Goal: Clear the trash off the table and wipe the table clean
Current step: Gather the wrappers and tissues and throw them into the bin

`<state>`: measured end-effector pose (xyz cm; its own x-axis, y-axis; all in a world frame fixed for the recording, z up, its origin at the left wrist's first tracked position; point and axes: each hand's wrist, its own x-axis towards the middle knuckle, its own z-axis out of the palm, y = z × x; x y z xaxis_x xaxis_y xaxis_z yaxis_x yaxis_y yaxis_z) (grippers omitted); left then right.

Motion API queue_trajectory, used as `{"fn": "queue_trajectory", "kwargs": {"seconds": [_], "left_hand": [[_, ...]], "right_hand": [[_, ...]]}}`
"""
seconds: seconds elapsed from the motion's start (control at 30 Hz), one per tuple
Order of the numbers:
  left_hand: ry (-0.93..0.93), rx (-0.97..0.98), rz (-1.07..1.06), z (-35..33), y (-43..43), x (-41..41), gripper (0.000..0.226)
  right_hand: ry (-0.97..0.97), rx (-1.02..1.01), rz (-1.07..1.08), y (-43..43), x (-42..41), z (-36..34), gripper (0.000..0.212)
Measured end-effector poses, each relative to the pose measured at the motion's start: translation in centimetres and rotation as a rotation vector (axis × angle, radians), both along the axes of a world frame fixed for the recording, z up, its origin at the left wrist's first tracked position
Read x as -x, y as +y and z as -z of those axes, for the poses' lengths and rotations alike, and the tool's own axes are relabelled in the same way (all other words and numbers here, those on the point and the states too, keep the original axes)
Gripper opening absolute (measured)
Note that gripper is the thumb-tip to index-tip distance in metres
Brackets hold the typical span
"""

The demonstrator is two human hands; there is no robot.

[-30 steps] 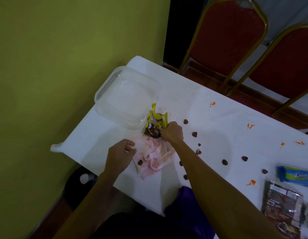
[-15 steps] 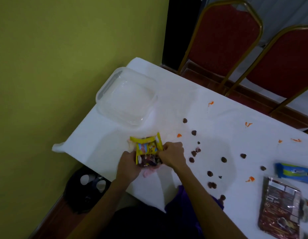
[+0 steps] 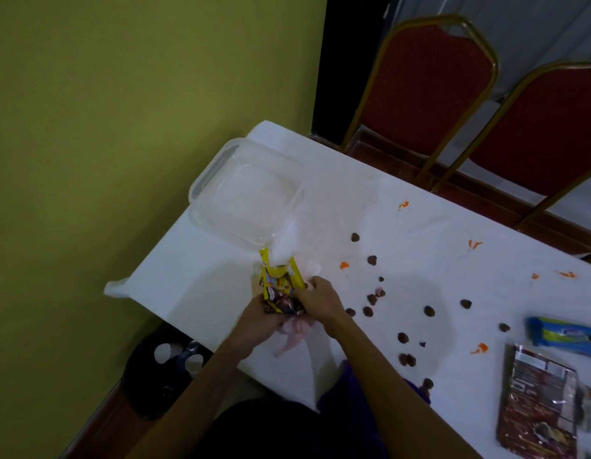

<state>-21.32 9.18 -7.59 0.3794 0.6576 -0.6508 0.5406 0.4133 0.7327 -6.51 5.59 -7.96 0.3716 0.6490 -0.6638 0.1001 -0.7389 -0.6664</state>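
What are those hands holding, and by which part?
A yellow snack wrapper, gripped at its lower end: the left hand from below-left, the right hand at its right edge. Crumpled pink tissue is bunched beneath them.

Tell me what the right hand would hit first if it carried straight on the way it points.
The right hand points up-left in the picture; its fingers meet the yellow wrapper, so that comes first. Beyond it lies the clear container, though depth is unclear.
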Motion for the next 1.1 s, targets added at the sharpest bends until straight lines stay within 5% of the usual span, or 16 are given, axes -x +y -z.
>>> {"fn": "queue_trajectory", "kwargs": {"seconds": [0.13, 0.3, 0.47, 0.63, 0.73, 0.87, 1.0, 1.1], "left_hand": [[-0.098, 0.024, 0.036, -0.3, 0.2, -1.2, 0.035], [-0.021, -0.051, -0.052, 0.0, 2.2, -2.1, 0.033], [0.096, -0.182, -0.037, 0.2, 3.9, -2.0, 0.013], [-0.020, -0.159, 0.003, -1.1, 3.8, -3.1, 0.026], [-0.102, -0.072, 0.064, -1.4, 3.0, -4.1, 0.036], [-0.254, 0.255, 0.055, -2.6, 1.7, -4.7, 0.022], [-0.418, 0.547, -0.135, -3.8, 1.8, -4.3, 0.037], [-0.434, 0.573, -0.168, -3.9, 1.8, -3.3, 0.041]], "right_hand": [[0.020, -0.007, 0.085, -0.9, -2.3, 0.4, 0.046], [0.087, -0.129, 0.299, -1.9, -4.6, -3.3, 0.007], [0.105, -0.181, 0.399, -2.2, -6.1, -4.4, 0.009], [0.102, -0.207, 0.469, -2.6, -6.1, -5.3, 0.012], [0.126, -0.220, 0.505, -2.7, -5.4, -6.1, 0.016], [0.163, -0.236, 0.500, -2.8, -3.9, -7.1, 0.012], [0.172, -0.208, 0.469, -3.4, -2.6, -6.9, 0.002], [0.177, -0.156, 0.455, -4.0, -1.6, -5.9, 0.033]]}}
